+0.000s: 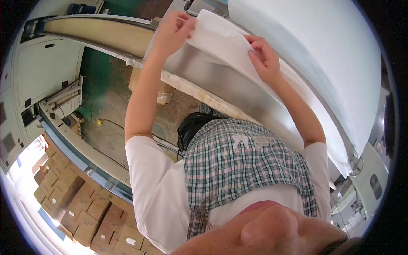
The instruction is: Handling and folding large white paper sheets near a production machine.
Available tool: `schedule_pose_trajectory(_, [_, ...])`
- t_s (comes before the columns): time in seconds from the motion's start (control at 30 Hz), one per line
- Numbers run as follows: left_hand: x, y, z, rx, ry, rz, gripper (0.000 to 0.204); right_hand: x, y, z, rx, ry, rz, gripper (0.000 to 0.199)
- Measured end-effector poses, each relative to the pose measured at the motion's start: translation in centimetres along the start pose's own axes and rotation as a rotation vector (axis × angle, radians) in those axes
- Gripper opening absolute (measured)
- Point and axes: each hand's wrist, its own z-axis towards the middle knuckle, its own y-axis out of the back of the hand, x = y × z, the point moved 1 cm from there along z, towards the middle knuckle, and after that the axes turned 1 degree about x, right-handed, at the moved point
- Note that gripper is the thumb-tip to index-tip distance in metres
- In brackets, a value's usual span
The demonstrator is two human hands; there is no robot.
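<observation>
A long strip of white cloth [221, 37] lies across a smooth grey metal surface [204, 68] in front of me. At its left end, my left hand [173, 35] has thumb and fingers pinched together on the corner; the fingertips are slightly blurred. Farther right, my right hand [264, 60] grips the cloth's upper edge, thumb bent toward the curled fingers. Beyond the strip a broad pale white sheet [306, 51] spreads toward the upper right, its lower edge hanging in a curve. I cannot tell whether strip and sheet are one piece.
A worn, pale edge bar [199, 91] runs between my body and the metal surface. To the left extends a yellowish belt or roller [97, 34], with a white cabinet [49, 80] beside it. A cable with a yellow plug [100, 122] lies on the floor. Cardboard boxes [85, 212] are stacked lower left.
</observation>
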Motion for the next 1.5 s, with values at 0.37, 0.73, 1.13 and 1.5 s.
schedule_pose_trajectory(0.37, [1.8, -0.5, 2.7, 0.224, -0.089, 0.017, 0.019, 2.6, -1.0, 0.4, 0.408, 0.310, -0.571, 0.048])
schedule_pose_trajectory(0.73, [5.6, 1.8, 0.0, 0.095, 0.222, -0.050, 0.019, 1.8, 0.9, 7.3, 0.239, -0.271, -0.529, 0.032])
schedule_pose_trajectory(1.13, [5.9, -5.5, -5.5, 0.524, 0.979, -0.345, 0.023, -3.1, -3.7, 12.0, 0.825, -0.522, -0.515, 0.071])
schedule_pose_trajectory(1.5, [4.9, -6.6, -5.6, 0.431, 0.933, -0.398, 0.018, -4.5, -4.8, 11.4, 0.845, -0.630, -0.313, 0.072])
